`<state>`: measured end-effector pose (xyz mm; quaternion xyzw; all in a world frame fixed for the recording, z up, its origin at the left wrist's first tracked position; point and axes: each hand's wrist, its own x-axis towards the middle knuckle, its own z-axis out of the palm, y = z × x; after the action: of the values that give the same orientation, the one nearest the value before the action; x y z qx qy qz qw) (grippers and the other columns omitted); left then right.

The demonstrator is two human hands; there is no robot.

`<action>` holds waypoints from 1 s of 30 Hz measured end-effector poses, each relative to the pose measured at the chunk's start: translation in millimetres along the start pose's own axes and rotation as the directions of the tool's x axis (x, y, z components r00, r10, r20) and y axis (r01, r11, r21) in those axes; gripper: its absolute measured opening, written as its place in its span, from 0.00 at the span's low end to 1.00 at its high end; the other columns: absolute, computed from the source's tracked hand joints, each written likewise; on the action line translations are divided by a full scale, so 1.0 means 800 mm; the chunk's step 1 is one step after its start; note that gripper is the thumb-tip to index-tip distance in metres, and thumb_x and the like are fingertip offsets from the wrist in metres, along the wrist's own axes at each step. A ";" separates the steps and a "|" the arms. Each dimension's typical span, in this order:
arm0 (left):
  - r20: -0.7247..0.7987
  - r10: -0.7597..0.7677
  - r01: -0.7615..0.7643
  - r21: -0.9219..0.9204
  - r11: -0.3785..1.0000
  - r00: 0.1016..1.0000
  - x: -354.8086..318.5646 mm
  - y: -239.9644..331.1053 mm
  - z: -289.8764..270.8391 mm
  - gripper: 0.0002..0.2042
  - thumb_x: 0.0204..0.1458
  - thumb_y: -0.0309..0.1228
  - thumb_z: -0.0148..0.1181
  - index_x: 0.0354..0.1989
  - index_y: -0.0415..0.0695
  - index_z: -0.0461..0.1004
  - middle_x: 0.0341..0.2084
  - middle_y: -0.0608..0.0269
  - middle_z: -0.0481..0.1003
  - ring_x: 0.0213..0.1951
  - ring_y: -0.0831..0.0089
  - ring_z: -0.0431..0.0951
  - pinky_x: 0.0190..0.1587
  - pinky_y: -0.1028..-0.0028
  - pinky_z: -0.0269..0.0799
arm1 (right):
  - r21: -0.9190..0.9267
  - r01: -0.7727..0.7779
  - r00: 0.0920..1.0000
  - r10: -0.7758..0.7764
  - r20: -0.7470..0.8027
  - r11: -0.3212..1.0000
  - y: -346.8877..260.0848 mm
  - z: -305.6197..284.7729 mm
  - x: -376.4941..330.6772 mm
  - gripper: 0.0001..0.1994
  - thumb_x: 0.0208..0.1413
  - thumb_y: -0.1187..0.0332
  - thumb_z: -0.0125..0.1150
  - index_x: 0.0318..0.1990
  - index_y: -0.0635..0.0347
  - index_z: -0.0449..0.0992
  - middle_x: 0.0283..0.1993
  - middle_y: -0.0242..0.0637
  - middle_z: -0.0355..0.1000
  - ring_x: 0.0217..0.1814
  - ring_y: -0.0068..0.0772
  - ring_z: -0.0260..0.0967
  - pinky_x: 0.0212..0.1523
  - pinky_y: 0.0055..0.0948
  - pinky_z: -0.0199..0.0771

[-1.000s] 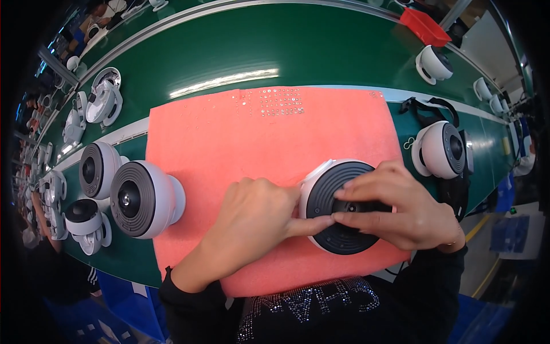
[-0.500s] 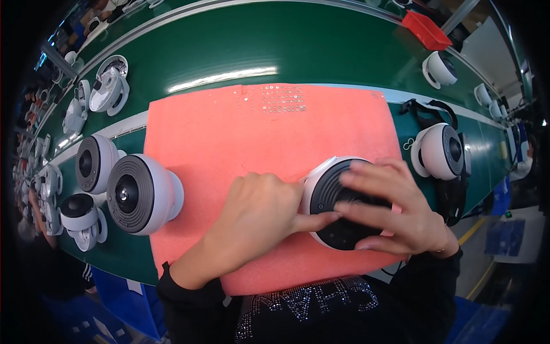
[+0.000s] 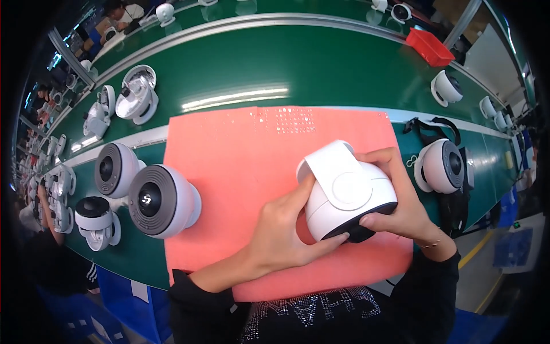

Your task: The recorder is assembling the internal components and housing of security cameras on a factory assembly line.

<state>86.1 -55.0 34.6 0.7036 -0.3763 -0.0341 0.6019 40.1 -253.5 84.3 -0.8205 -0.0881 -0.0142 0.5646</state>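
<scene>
A white ball-shaped device (image 3: 323,209) with a dark front and a flat white bracket (image 3: 342,182) over its side is held between my two hands, above a pink foam mat (image 3: 223,160). My left hand (image 3: 281,229) grips its left side, the thumb at the dark lower rim. My right hand (image 3: 401,200) wraps round the right side, its thumb on the dark front edge. The dark face is turned down toward me and mostly hidden. Left of the mat, a similar device (image 3: 163,200) shows its grey ringed face and black domed centre.
More such devices stand at left (image 3: 114,170) and right (image 3: 441,166). Small shiny screws (image 3: 295,120) dot the mat's far edge. A black strap (image 3: 432,127) lies at right, a red bin (image 3: 429,47) beyond the green conveyor (image 3: 240,63). A co-worker sits at far left.
The device has been turned so its white side and bracket face up and its dark face points toward me. My right hand has moved from over the face to the right side.
</scene>
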 end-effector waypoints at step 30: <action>-0.186 -0.288 -0.038 -0.892 0.451 0.939 0.135 -0.063 -0.094 0.31 0.51 0.53 0.47 0.58 0.46 0.56 0.54 0.55 0.60 0.54 0.59 0.65 0.53 0.56 0.63 | 0.461 0.311 0.941 -0.200 -0.275 0.831 0.015 0.056 0.202 0.40 0.39 0.61 0.68 0.60 0.61 0.55 0.55 0.42 0.60 0.54 0.36 0.62 0.48 0.33 0.69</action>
<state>225.9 -55.3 55.2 0.3104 -0.1503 -0.1580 0.9252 197.9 -195.3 76.7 -0.6214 -0.1365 -0.1553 0.7557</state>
